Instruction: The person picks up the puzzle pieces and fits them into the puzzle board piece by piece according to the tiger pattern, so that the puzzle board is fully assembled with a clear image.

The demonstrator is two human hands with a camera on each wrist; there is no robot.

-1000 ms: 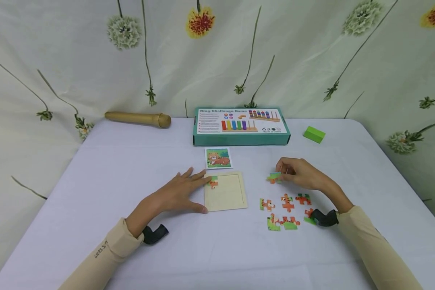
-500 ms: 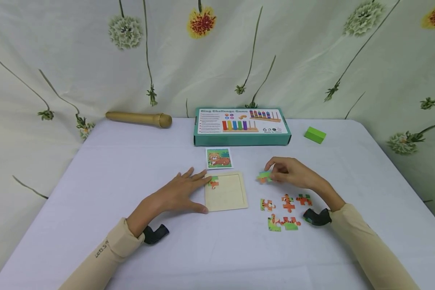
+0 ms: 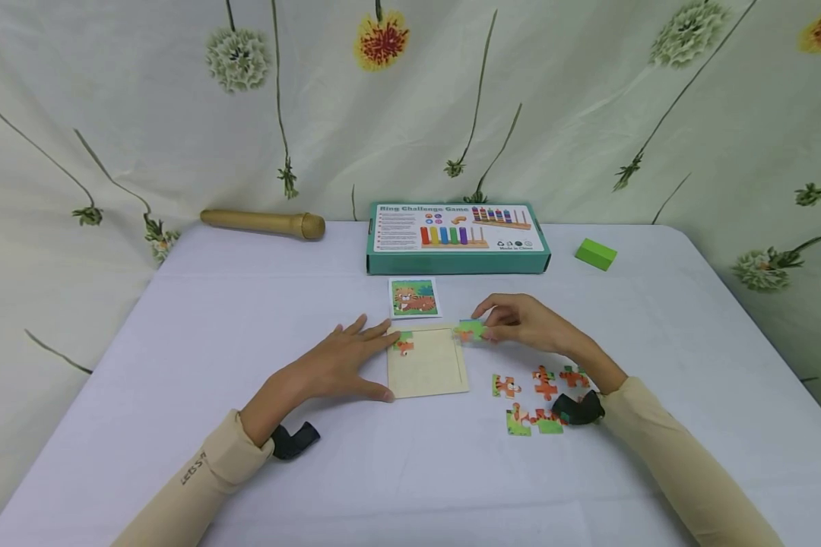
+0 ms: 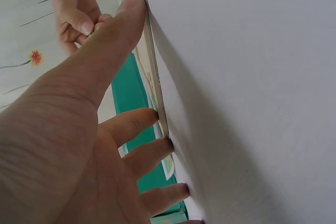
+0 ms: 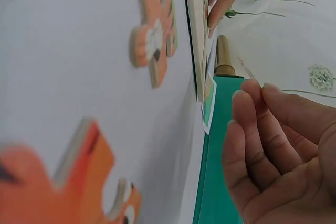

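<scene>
A square wooden puzzle tray lies mid-table, one orange and green puzzle piece in its upper left corner. My left hand spreads its fingers along the tray's left side, a fingertip on that piece and the thumb at the lower left corner. Between thumb and finger, my right hand pinches another green and orange puzzle piece, which overlaps the tray's upper right corner in the head view. Fingers hide much of this piece in the right wrist view. Just behind the tray lies a tiger picture card.
Several loose puzzle pieces lie right of the tray, partly covered by the right wrist's black camera mount. At the back are a teal game box, a wooden stick with a rounded head and a green block.
My right hand has carried its puzzle piece leftward from above the loose pieces to the tray's upper right corner. The left hand has stayed in place on the tray.
</scene>
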